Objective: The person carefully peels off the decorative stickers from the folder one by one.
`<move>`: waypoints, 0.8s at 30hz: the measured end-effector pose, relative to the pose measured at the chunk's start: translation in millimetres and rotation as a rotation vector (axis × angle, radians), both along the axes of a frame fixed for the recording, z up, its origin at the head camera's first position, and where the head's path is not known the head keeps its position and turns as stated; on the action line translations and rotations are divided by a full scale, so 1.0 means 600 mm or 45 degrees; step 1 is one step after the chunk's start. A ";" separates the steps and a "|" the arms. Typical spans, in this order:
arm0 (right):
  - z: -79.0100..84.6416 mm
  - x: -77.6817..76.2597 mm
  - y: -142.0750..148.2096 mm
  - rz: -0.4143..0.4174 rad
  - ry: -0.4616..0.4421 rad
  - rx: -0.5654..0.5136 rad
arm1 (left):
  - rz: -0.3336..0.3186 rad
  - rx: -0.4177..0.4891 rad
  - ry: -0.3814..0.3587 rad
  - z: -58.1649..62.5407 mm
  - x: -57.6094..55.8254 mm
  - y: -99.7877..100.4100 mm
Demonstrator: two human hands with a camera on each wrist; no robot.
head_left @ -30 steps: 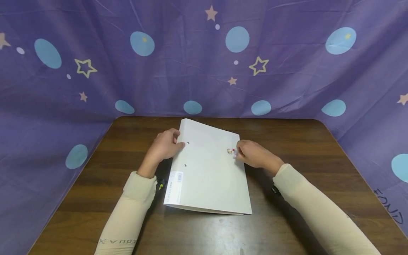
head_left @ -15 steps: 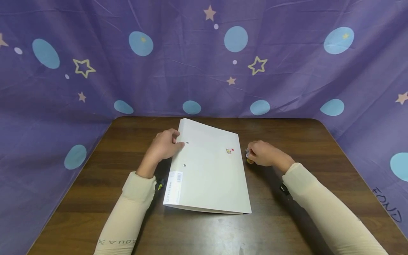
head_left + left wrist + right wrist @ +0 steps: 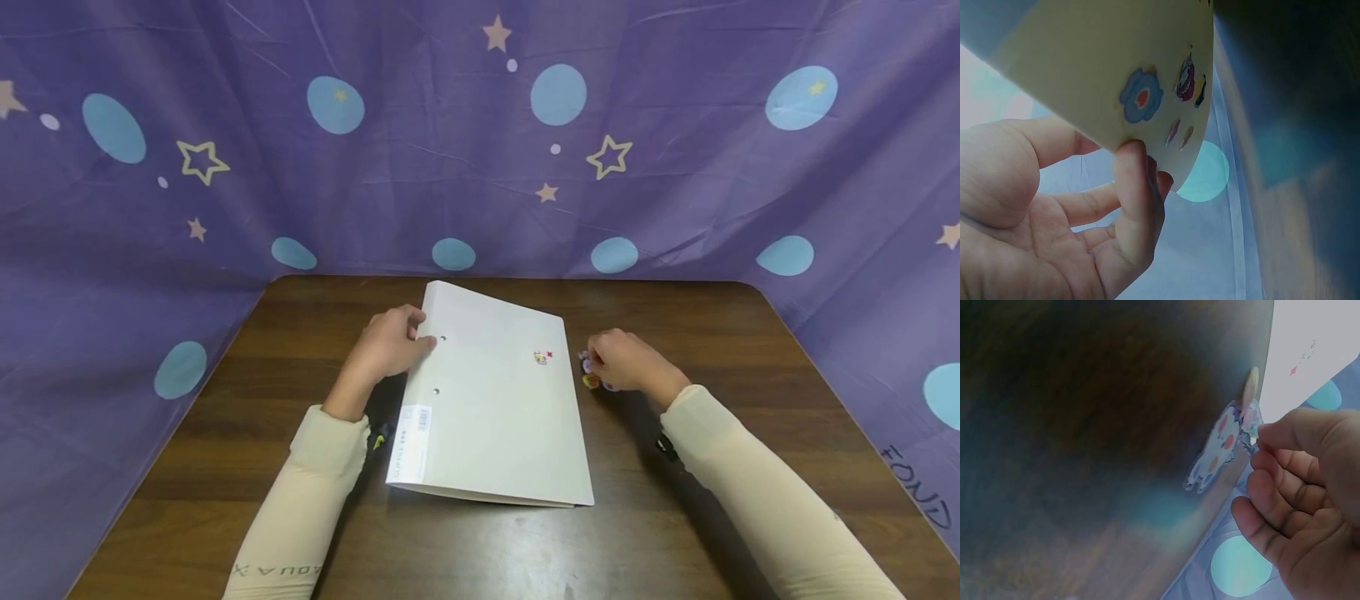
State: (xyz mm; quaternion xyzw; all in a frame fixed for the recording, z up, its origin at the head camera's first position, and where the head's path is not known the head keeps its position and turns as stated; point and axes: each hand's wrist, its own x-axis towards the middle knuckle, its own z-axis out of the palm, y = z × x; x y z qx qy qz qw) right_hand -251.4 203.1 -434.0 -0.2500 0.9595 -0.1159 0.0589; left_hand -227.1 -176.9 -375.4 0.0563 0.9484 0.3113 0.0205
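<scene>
A white file folder [image 3: 495, 425] lies at a slant on the wooden table. My left hand [image 3: 386, 343] grips its spine edge, thumb on the upper cover and fingers on the other side. In the left wrist view the spine bears a blue flower sticker [image 3: 1141, 95] and several smaller ones. Right of the folder, my right hand [image 3: 625, 363] is low over a small cluster of colourful stickers [image 3: 591, 381] on the table. Its thumb and forefinger pinch a small clear-edged sticker [image 3: 1251, 425], close beside a white sticker with coloured dots [image 3: 1216, 447].
The folder's cover carries a small cartoon sticker [image 3: 540, 357] near its right edge, two metal rivets and a barcode label [image 3: 412, 442]. Behind the table [image 3: 690, 317] hangs a purple cloth [image 3: 480, 133] with stars and blue dots.
My right hand has moved right, off the folder's edge to the stickers on the table, taking a lilac piece from beside the cartoon sticker. The left hand has stayed on the spine.
</scene>
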 end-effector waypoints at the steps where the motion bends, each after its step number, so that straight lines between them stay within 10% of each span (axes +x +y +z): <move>1: -0.001 0.000 0.001 -0.003 0.018 0.009 | -0.002 -0.003 -0.001 0.000 0.000 0.000; 24: -0.003 -0.007 -0.033 -0.009 0.140 -0.078 | -0.003 -0.003 -0.012 0.000 0.000 0.002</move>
